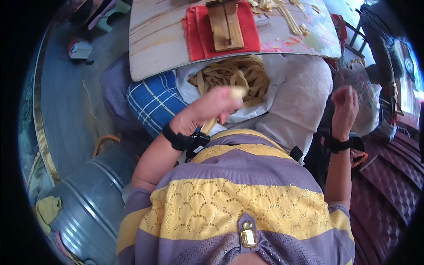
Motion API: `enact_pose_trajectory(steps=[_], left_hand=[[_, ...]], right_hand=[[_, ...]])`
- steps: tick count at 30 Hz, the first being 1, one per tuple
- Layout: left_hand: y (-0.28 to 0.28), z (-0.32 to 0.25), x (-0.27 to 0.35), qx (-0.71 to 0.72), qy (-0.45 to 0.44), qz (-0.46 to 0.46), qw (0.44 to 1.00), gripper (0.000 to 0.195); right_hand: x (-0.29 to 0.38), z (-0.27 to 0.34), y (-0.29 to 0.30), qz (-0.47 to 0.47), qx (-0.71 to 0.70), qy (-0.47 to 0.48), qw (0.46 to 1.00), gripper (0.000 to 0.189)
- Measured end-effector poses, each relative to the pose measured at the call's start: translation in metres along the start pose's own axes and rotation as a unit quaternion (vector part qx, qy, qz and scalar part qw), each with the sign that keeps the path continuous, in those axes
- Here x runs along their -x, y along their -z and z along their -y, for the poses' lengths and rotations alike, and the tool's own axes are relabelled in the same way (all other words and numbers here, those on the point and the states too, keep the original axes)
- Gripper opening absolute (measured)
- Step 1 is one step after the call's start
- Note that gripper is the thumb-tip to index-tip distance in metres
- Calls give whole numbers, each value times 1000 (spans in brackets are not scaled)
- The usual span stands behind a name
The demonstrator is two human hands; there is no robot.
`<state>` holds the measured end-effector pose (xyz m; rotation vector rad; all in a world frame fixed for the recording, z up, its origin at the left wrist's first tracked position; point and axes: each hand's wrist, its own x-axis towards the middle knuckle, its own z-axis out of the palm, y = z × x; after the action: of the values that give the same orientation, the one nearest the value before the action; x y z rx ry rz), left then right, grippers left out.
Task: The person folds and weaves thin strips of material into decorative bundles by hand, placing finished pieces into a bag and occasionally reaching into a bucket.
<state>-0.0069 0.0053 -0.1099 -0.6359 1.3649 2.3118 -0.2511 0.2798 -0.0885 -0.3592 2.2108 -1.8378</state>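
Observation:
My left hand (213, 104) is curled around a pale yellow flat strip (209, 126), blurred by motion. One end of the strip shows above the thumb, and another part hangs below the fist. Just beyond this hand, an open white bag (280, 71) in my lap holds a heap of tan flat strips (232, 74). Out to the side, my right hand (345, 107) is raised with its fingers bent together, in front of a clear plastic bag (366, 99). Whether anything is between those fingers cannot be made out.
Ahead is a flower-patterned table (155, 49) carrying a wooden block (228, 33) with a dark lengthwise groove, on a folded red cloth (250, 29). Pale strip pieces (290, 21) lie at its right. A ribbed metal drum (89, 195) stands on my left.

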Motion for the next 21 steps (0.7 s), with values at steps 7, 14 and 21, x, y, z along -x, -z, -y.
enact_pose_trajectory(steps=[7,14,21], left_hand=[[-20,46,-45,-411,44,114,903,28],[-22,72,-71,-495,126,148,847,37],[-15,60,-72,-448,160,161,865,34]], right_hand=[[165,-188,61,304,286,-320,851,21],[168,-204,34,307,313,-371,819,21],[157,-193,37,264,299,-399,826,21]])
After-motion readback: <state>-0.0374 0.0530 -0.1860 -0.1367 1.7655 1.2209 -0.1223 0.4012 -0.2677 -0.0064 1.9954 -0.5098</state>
